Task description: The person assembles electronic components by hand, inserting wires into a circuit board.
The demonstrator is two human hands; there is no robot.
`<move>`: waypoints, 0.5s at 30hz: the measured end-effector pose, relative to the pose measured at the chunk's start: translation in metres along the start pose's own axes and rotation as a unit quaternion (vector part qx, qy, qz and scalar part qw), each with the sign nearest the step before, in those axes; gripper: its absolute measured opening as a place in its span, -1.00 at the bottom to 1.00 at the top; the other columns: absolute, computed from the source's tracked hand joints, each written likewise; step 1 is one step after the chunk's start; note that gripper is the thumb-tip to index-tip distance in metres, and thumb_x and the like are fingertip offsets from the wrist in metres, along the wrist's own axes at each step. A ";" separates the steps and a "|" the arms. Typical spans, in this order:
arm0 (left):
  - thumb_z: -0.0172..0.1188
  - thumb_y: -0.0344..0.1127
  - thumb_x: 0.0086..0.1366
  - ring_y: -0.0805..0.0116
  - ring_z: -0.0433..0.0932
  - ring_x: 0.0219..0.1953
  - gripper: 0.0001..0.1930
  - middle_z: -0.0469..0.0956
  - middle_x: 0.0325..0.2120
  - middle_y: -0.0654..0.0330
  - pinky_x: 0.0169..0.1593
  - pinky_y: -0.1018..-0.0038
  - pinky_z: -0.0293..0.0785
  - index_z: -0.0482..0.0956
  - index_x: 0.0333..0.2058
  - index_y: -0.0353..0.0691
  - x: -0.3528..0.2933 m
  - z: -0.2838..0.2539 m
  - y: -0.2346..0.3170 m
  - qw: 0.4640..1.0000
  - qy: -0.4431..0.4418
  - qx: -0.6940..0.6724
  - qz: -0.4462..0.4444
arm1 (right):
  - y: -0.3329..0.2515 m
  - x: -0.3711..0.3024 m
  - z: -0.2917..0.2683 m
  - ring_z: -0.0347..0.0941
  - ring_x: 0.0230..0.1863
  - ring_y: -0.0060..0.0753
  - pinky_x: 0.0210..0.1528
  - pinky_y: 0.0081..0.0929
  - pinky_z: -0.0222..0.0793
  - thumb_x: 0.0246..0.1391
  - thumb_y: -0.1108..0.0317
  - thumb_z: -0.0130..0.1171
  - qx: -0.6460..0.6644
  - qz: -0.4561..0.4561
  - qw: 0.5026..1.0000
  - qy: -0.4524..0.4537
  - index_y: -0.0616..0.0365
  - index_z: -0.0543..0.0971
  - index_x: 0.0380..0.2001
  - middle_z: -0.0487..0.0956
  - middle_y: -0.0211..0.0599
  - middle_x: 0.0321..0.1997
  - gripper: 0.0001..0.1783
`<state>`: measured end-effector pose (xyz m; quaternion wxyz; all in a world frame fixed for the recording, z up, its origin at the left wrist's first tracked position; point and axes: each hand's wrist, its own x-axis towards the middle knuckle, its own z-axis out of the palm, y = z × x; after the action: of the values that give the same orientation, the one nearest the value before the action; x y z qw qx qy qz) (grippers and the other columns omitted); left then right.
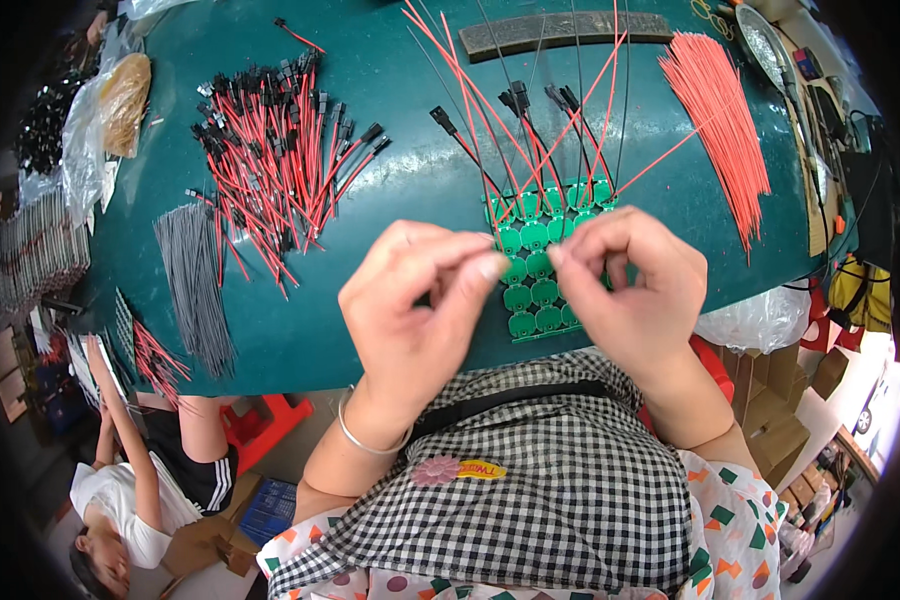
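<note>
A panel of small green circuit boards (544, 292) lies in front of me at the table's near edge. Red and black wires and several black-plugged connector leads (518, 100) stand out from its far rows. Over the panel's left side, my left hand (415, 300) is closed in a pinch of thumb and forefinger. My right hand (638, 285) pinches likewise over the right side, its fingertips a short way from the left ones. Whatever lies between the fingertips of either hand is too small or hidden to make out.
On the green table (370, 80) lie a heap of red-black connector leads (270, 160), a grey wire bundle (195, 285) and a red wire bundle (715, 135). A dark bar (565, 34) lies at the far side. Another person (140, 480) sits at the lower left.
</note>
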<state>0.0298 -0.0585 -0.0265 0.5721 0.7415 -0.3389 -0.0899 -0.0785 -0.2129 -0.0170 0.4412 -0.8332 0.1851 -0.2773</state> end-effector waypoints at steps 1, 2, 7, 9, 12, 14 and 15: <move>0.37 -0.58 0.09 0.49 0.50 -0.39 -0.76 0.58 -0.42 0.16 -0.35 0.63 0.40 0.67 -0.21 -0.36 -0.002 -0.002 0.011 0.999 -0.030 -0.033 -0.021 | -0.008 -0.002 -0.004 0.47 -0.63 -0.57 -0.60 -0.62 0.33 -0.17 0.61 0.38 0.025 0.014 0.999 -0.026 0.15 0.53 -0.57 0.57 -0.37 -0.54 -0.81; 0.37 -0.58 0.09 0.49 0.50 -0.39 -0.76 0.58 -0.42 0.16 -0.35 0.63 0.40 0.67 -0.21 -0.36 -0.003 -0.002 0.017 0.999 -0.033 -0.038 -0.017 | -0.017 -0.001 -0.009 0.48 -0.62 -0.46 -0.59 -0.53 0.35 -0.22 0.60 0.36 0.018 0.008 0.998 -0.066 0.14 0.50 -0.58 0.54 -0.35 -0.56 -0.79; 0.35 -0.54 0.14 0.51 0.50 -0.43 -0.85 0.62 -0.39 0.12 -0.42 0.64 0.38 0.67 -0.27 -0.36 -0.005 -0.006 0.028 0.990 -0.086 -0.108 -0.036 | -0.023 -0.010 -0.011 0.45 -0.61 -0.27 -0.58 -0.40 0.32 -0.23 0.51 0.39 0.041 -0.031 0.993 -0.102 0.11 0.50 -0.54 0.49 -0.33 -0.58 -0.79; 0.31 -0.51 0.21 0.56 0.47 -0.50 -0.94 0.63 -0.42 0.13 -0.49 0.65 0.34 0.65 -0.34 -0.35 -0.009 -0.027 0.037 0.986 0.013 -0.137 -0.096 | -0.016 -0.002 -0.029 0.44 -0.60 -0.34 -0.55 -0.43 0.33 -0.17 0.44 0.43 0.016 -0.023 0.995 -0.095 0.12 0.57 -0.47 0.52 -0.32 -0.55 -0.80; 0.26 -0.43 0.27 0.60 0.38 -0.58 -0.92 0.64 -0.42 0.13 -0.51 0.65 0.24 0.60 -0.35 -0.32 -0.007 -0.117 0.021 0.984 0.115 -0.079 -0.113 | 0.013 0.015 -0.078 0.45 -0.56 -0.41 -0.46 -0.48 0.37 -0.16 0.35 0.47 -0.220 0.077 0.968 0.093 0.14 0.64 -0.38 0.56 -0.28 -0.52 -0.76; 0.25 -0.41 0.29 0.58 0.35 -0.61 -0.89 0.64 -0.48 0.19 -0.50 0.62 0.25 0.61 -0.37 -0.35 -0.016 -0.184 0.002 0.955 0.199 0.171 -0.136 | 0.052 0.033 -0.103 0.48 -0.52 -0.29 -0.38 -0.43 0.40 -0.15 0.34 0.47 -0.315 0.037 0.942 0.114 0.18 0.63 -0.38 0.56 -0.22 -0.52 -0.73; 0.26 -0.39 0.28 0.55 0.36 -0.61 -0.87 0.63 -0.52 0.18 -0.48 0.58 0.29 0.62 -0.38 -0.36 -0.023 -0.208 -0.010 0.923 0.203 0.291 -0.150 | 0.065 0.036 -0.107 0.48 -0.50 -0.23 -0.36 -0.39 0.41 -0.14 0.35 0.46 -0.356 0.021 0.929 0.094 0.21 0.62 -0.37 0.57 -0.20 -0.51 -0.73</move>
<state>0.1248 0.1209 0.0269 0.3672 0.9199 -0.1114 0.0803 -0.1216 -0.3359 -0.0116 0.1019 -0.9015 0.3301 -0.2607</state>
